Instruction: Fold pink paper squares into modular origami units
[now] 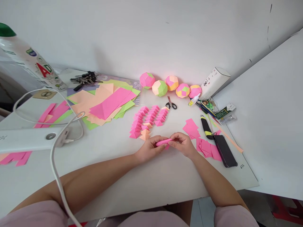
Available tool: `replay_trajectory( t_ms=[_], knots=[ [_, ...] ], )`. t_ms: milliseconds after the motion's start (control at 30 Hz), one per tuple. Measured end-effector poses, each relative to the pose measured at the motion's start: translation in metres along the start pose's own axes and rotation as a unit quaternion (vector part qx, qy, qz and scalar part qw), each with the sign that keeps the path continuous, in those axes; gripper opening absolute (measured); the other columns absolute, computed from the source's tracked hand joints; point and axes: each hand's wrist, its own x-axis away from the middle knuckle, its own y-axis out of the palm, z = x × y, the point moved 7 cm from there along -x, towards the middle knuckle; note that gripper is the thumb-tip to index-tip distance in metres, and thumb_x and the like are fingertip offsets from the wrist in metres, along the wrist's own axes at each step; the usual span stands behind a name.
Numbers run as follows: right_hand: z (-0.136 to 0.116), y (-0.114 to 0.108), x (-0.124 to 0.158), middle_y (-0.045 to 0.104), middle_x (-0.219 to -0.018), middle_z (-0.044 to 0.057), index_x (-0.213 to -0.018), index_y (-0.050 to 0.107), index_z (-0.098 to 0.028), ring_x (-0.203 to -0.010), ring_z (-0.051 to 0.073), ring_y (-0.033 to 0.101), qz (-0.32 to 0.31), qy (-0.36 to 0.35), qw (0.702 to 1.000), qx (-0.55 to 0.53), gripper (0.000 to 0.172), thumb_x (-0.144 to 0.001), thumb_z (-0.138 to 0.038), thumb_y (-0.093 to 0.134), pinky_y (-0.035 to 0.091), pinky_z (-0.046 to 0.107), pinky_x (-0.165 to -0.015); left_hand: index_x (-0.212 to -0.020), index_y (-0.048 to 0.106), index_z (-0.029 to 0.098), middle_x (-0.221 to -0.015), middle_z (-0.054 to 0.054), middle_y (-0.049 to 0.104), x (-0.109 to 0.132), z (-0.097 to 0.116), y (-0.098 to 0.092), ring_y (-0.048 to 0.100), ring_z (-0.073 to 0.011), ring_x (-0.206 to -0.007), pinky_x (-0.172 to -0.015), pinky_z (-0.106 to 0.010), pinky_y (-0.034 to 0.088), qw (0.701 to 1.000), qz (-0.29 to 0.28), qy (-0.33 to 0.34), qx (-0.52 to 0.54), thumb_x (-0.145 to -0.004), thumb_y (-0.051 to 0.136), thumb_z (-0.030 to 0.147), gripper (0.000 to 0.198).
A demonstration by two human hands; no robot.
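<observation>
Both my hands pinch one small piece of pink paper point(163, 142) just above the white table. My left hand point(149, 148) has its thumb and fingers closed on the paper's left side. From the right, my right hand point(182, 144) grips the other end between thumb and fingertips. Some of the paper is hidden behind my fingers, so its exact fold cannot be made out. Beyond my left hand, folded pink paper units point(139, 121) stand in rows, with a few peach units point(145, 134) among them. To the right of my right hand lie flat pink paper squares point(205, 148).
Several paper balls point(159, 88) line the wall behind scissors point(170, 103). Coloured sheets point(106, 104), keys point(85, 78) and a spray can point(30, 56) are left. A cutter point(206, 126), black phone point(224, 150) and white box point(215, 82) are right. A white cable point(54, 164) crosses near my left arm.
</observation>
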Motion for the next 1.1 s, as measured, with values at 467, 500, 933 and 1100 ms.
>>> replay_trajectory(
  t_ms=[467, 500, 933, 1100],
  knots=[
    [0.0033, 0.0029, -0.0009, 0.060, -0.070, 0.000, -0.074, 0.065, -0.019, -0.065, 0.011, 0.054, -0.003, 0.040, 0.996, -0.083, 0.013, -0.068, -0.027, 0.073, 0.043, 0.025, -0.060, -0.093, 0.066, 0.017, -0.086, -0.005, 0.061, 0.0000, -0.0004, 0.0019, 0.053, -0.0138, -0.075, -0.066, -0.025, 0.044, 0.999, -0.018, 0.011, -0.025, -0.084, 0.051, 0.034, 0.024],
    [0.0034, 0.0031, -0.0009, 0.060, -0.069, -0.001, -0.073, 0.065, -0.018, -0.064, 0.011, 0.054, -0.004, 0.044, 0.995, -0.087, 0.013, -0.068, -0.027, 0.073, 0.043, 0.025, -0.060, -0.094, 0.065, 0.016, -0.086, -0.005, 0.061, 0.0001, -0.0008, 0.0019, 0.054, -0.0138, -0.075, -0.066, -0.025, 0.044, 0.999, -0.018, 0.010, -0.025, -0.084, 0.051, 0.033, 0.024],
    [0.0006, 0.0027, 0.0000, 0.060, -0.067, 0.000, -0.070, 0.066, -0.017, -0.064, 0.012, 0.054, -0.002, 0.047, 0.996, -0.078, 0.014, -0.069, -0.029, 0.073, 0.044, 0.026, -0.060, -0.087, 0.066, 0.015, -0.077, -0.003, 0.058, 0.0003, -0.0004, 0.0029, 0.050, -0.0126, -0.067, -0.059, -0.024, 0.041, 0.999, -0.022, -0.005, -0.037, -0.083, 0.050, 0.039, 0.029],
    [-0.0008, 0.0020, 0.0008, 0.060, -0.067, 0.001, -0.070, 0.066, -0.017, -0.064, 0.013, 0.056, -0.005, 0.032, 0.998, -0.045, 0.015, -0.069, -0.031, 0.072, 0.046, 0.027, -0.060, -0.082, 0.065, 0.015, -0.069, -0.001, 0.054, 0.0002, 0.0011, 0.0029, 0.046, -0.0108, -0.061, -0.055, -0.023, 0.038, 0.999, -0.020, -0.016, -0.033, -0.082, 0.051, 0.038, 0.027]
  ],
)
